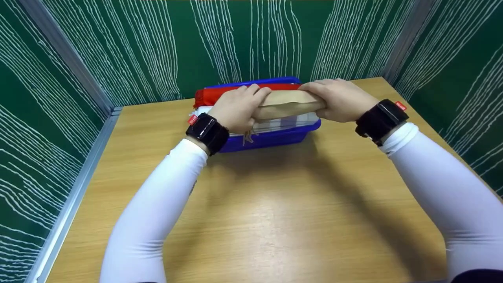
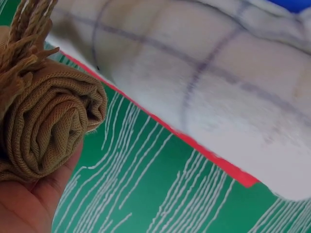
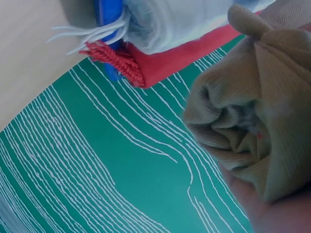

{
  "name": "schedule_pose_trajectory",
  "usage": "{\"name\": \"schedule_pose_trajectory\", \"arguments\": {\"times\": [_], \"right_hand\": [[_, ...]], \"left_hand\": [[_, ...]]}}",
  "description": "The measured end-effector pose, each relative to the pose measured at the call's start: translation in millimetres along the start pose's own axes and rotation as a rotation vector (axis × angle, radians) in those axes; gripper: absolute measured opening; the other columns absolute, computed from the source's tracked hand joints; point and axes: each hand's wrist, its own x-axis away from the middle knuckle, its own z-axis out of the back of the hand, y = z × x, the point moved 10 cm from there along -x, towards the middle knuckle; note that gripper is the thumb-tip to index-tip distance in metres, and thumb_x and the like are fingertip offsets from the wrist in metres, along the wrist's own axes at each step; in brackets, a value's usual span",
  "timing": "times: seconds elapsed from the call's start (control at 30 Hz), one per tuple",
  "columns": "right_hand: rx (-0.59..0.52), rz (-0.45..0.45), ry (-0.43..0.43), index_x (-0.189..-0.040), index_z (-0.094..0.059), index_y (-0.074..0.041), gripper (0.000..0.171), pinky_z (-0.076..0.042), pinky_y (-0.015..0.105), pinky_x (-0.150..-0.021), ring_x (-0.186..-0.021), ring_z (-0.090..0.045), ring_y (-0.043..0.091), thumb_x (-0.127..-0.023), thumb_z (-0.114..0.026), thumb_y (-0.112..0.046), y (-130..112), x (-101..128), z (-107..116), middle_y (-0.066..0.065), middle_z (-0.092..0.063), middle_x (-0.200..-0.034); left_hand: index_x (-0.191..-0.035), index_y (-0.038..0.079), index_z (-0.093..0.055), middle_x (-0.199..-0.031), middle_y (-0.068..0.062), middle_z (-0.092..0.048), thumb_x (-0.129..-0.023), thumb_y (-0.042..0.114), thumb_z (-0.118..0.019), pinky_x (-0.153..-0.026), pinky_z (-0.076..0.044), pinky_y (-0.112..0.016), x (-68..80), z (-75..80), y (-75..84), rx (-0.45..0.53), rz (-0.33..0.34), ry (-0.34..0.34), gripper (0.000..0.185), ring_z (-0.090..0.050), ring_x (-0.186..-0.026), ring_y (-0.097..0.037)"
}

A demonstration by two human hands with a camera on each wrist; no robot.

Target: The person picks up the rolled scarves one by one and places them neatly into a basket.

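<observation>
Between my two hands is a tan rolled-up scarf (image 1: 290,104), held level above a blue basket (image 1: 271,140). My left hand (image 1: 235,109) grips its left end, where a fringe hangs down; the left wrist view shows the spiral of the roll (image 2: 46,124). At the other end, my right hand (image 1: 344,100) grips the roll, whose folded end (image 3: 228,131) shows in the right wrist view. Inside the basket lie a rolled red scarf (image 1: 214,95) at the back and a white checked scarf (image 1: 289,122) in front of it, partly covered by the tan roll.
The basket stands near the back of a wooden table (image 1: 267,212). Green panels with white wavy lines (image 1: 259,43) rise behind and on both sides. A grey metal frame strip (image 1: 84,161) runs along the left edge.
</observation>
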Motion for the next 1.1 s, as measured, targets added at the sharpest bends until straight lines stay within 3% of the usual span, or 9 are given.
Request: {"name": "schedule_pose_trajectory", "arguments": {"times": [0.4,0.87,1.1], "right_hand": [[0.012,-0.022,-0.034,-0.143,-0.063,-0.005,0.063,-0.053,0.064,-0.102,-0.114,-0.07,0.043,-0.083,-0.078,0.004,-5,-20,-6,0.021,-0.075,-0.127],[-0.016,-0.037,-0.04,-0.144,-0.062,-0.005,0.062,-0.055,0.063,-0.103,-0.114,-0.07,0.046,-0.085,-0.077,0.005,-7,-39,-6,0.025,-0.073,-0.129],[-0.037,-0.021,-0.021,-0.144,-0.062,-0.005,0.061,-0.053,0.063,-0.107,-0.119,-0.068,0.046,-0.086,-0.077,0.006,-9,-48,-4,0.025,-0.072,-0.133]], "left_hand": [[-0.16,0.012,-0.046,-0.142,-0.016,-0.062,-0.098,0.013,-0.072,-0.11,-0.057,-0.052,9.5,4.9,-18.5,-0.003,0.022,0.015,0.067,-0.065,-0.126,-0.038],[-0.162,0.01,-0.044,-0.143,-0.018,-0.061,-0.096,0.011,-0.069,-0.109,-0.057,-0.054,11.4,12.2,-34.9,-0.037,0.06,0.009,0.07,-0.064,-0.127,-0.039],[-0.159,0.008,-0.046,-0.142,-0.019,-0.063,-0.093,0.005,-0.071,-0.104,-0.059,-0.054,14.3,18.9,-39.7,-0.09,0.058,0.041,0.071,-0.065,-0.123,-0.041]]}}
